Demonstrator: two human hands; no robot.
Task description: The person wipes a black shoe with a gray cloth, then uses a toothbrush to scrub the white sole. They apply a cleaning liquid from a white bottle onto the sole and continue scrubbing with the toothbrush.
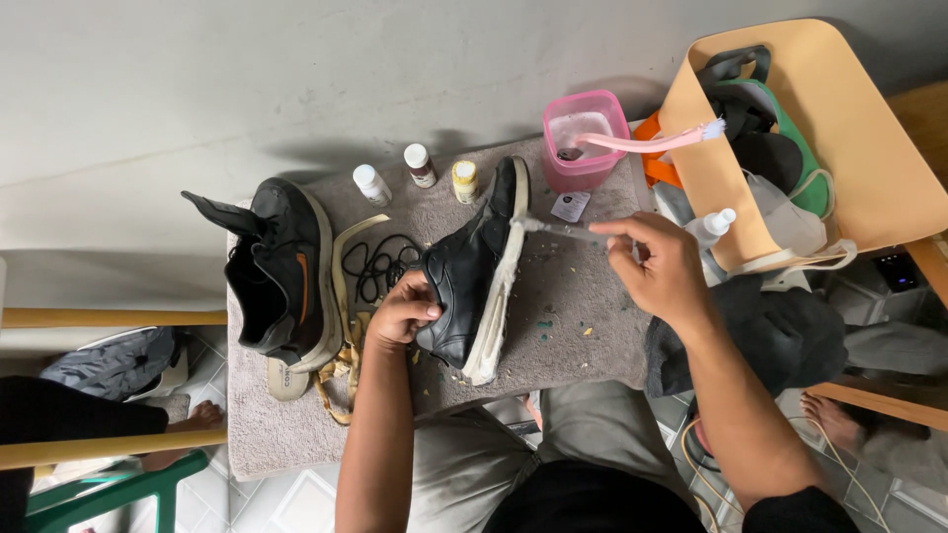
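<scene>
three small bottles stand in a row at the far edge of the grey towel (583, 326): a white-capped bottle (371, 184) on the left, a white-capped bottle with a dark red body (420, 164) in the middle, and a yellow bottle (464, 181) on the right, just beside the toe of the shoe being worked on. a small white tag (570, 205) with a dark round mark lies flat on the towel below the pink tub (585, 138), a square translucent container holding cloudy liquid. a pink toothbrush (657, 141) lies across its rim, bristles out to the right. to the right, a tan tote bag (869, 168) gapes open with green and dark items inside, and a white spray bottle (713, 226) leans at its edge.

now the black shoe (464, 281): it's tipped on its side in the middle of the towel, toe away from the person, white sole edge turned right and coated in foam. the left hand (403, 311) is curled around the heel and collar, fingers clamped on it. the right hand (660, 268) pinches a thin brush (558, 230), bristle end touching the sole edge near the toe.

left of it, a second black shoe (281, 271) with an orange stripe lies open, unlaced. black laces (380, 265) sit coiled between the two shoes. small coloured flecks dot the towel.
</scene>
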